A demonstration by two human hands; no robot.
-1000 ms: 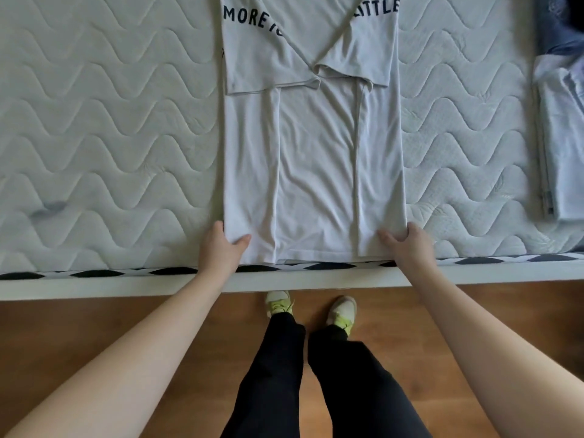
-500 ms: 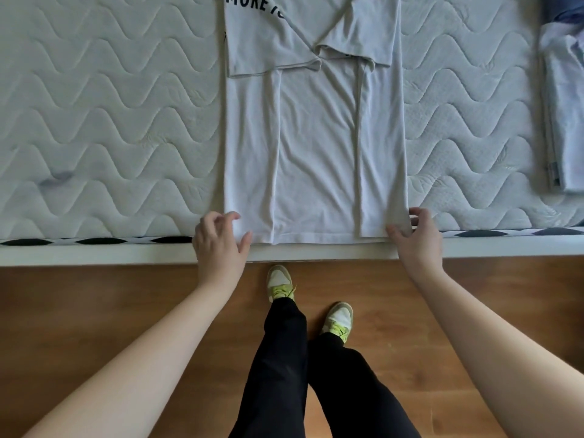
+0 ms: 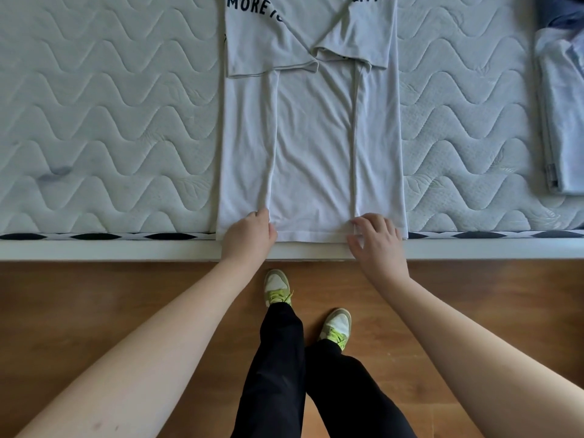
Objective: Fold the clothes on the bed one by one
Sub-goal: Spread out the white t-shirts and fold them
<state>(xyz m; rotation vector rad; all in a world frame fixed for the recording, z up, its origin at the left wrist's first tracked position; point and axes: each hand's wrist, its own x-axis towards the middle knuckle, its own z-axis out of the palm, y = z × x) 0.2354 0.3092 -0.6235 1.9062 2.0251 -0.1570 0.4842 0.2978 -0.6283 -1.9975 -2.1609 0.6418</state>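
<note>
Both hands at the near hem of a white T-shirt on the bed.

The left hand (image 3: 249,237) has its fingers curled under at the hem, seemingly gripping the cloth where the left side flap ends. The right hand (image 3: 376,237) lies spread, fingers loose, on the hem by the right flap; I cannot tell if it pinches anything. The T-shirt (image 3: 313,137) lies flat on the quilted mattress (image 3: 110,105), sides and sleeves folded inward, its long axis running straight away from the bed edge, printed end farthest. A folded pale garment (image 3: 559,121) sits well apart at right.
</note>
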